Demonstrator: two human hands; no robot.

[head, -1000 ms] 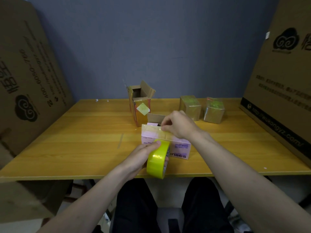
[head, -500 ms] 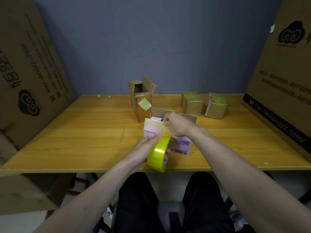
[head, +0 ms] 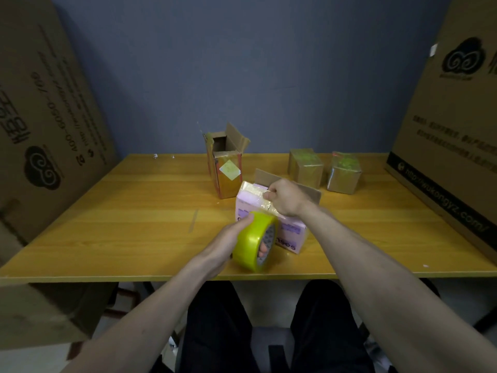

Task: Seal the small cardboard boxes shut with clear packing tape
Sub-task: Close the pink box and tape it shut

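Pink box (head: pixel 289 232) label reads "nses"; hands taping.

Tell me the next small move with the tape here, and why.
Probably pull the yellow-green tape roll nearer and down the front of the pink cardboard box. The left hand grips the roll at the box's near edge, while the right hand pinches the tape on top, so the strip seems anchored but unfinished.
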